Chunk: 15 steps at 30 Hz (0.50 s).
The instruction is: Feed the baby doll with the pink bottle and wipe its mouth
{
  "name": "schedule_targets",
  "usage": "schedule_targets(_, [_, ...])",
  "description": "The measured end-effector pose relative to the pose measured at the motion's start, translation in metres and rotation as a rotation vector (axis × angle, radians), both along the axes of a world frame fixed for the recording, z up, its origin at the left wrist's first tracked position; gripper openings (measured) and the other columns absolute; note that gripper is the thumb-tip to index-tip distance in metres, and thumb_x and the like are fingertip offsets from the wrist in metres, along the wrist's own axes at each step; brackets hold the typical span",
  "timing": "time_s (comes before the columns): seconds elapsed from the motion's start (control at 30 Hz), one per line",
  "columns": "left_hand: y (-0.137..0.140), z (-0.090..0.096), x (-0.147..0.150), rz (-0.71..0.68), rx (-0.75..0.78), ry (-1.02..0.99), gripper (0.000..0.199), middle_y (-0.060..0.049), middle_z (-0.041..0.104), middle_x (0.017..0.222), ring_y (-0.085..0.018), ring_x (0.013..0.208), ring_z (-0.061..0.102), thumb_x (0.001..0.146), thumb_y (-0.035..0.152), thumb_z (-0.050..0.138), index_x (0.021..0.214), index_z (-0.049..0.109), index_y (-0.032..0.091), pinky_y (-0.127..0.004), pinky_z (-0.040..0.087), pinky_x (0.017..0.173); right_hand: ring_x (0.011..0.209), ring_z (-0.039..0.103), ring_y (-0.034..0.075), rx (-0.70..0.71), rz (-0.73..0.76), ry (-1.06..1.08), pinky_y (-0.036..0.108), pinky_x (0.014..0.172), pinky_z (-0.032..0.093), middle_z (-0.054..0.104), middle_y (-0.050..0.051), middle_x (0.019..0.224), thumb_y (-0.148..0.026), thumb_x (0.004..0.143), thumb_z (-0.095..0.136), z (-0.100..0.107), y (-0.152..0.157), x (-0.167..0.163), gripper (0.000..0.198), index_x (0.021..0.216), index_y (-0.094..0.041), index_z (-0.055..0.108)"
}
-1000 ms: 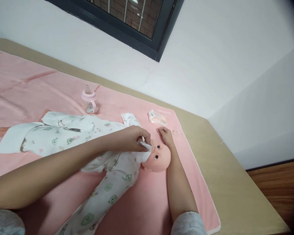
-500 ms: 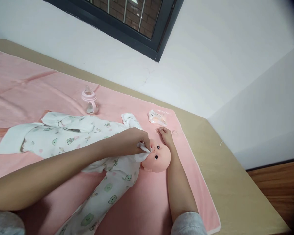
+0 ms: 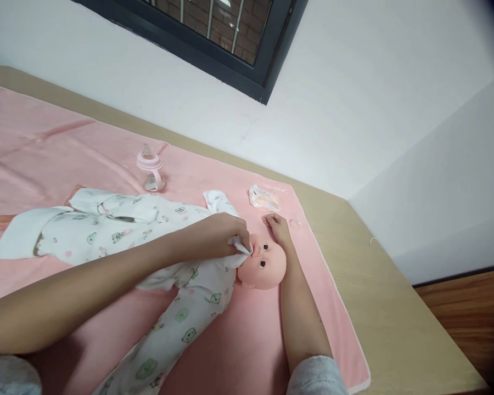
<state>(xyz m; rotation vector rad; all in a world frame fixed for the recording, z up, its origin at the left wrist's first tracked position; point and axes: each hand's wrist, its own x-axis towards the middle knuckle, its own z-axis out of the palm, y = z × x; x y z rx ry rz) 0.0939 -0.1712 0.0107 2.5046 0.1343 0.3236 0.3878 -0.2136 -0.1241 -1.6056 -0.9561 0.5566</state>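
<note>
A baby doll (image 3: 267, 269) lies on its back on a pink mat (image 3: 242, 340), its head toward the right. It wears white clothes (image 3: 168, 219) with small animal prints. My left hand (image 3: 224, 233) reaches across the doll's chest, its fingers pinched on a white wipe (image 3: 241, 247) at the doll's mouth and chin. Beyond the doll's head, my right hand (image 3: 276, 226) rests on the mat with its fingers curled in and nothing visible in them. That forearm lies along the top of the doll's head.
A pink-lidded baby bottle (image 3: 150, 170) stands on the mat past the doll's body. Near my right hand lies a small clear packet (image 3: 264, 197). The mat covers part of a wooden table (image 3: 379, 307), which meets a white wall (image 3: 313, 137) below a dark-framed window (image 3: 230, 60).
My left hand and the wipe have shifted slightly left, from the doll's mouth toward its chin. My right hand stays in place.
</note>
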Motion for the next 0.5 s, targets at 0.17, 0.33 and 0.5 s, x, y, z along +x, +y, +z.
schedule_targets(0.17, [0.0025, 0.0030, 0.0000, 0.027, 0.007, 0.009, 0.019, 0.000, 0.072, 0.092, -0.018, 0.084, 0.065, 0.078, 0.011, 0.062, 0.084, 0.076, 0.021, -0.026, 0.042, 0.072, 0.079, 0.063, 0.019, 0.006, 0.003, 0.005, 0.036, 0.085, 0.050, 0.071, 0.005, 0.084, -0.045, 0.072, 0.062, -0.0016, 0.0010, 0.0013, 0.026, 0.076, -0.020, 0.068])
schedule_targets(0.33, [0.0038, 0.0032, 0.0007, 0.033, 0.035, 0.018, 0.017, -0.001, 0.071, 0.091, -0.018, 0.083, 0.064, 0.080, 0.012, 0.062, 0.084, 0.076, 0.020, -0.025, 0.042, 0.071, 0.079, 0.063, 0.019, 0.001, 0.005, 0.005, 0.036, 0.085, 0.050, 0.071, 0.005, 0.083, -0.046, 0.071, 0.062, -0.0017, 0.0010, 0.0013, 0.028, 0.076, -0.019, 0.067])
schedule_targets(0.5, [0.0041, 0.0009, 0.0028, 0.046, 0.018, 0.008, 0.017, 0.001, 0.071, 0.091, -0.017, 0.085, 0.065, 0.080, 0.012, 0.062, 0.087, 0.075, 0.021, -0.025, 0.042, 0.072, 0.079, 0.062, 0.019, -0.006, 0.000, 0.002, 0.035, 0.084, 0.050, 0.070, 0.004, 0.083, -0.046, 0.071, 0.061, -0.0002, 0.0000, 0.0003, 0.028, 0.076, -0.019, 0.067])
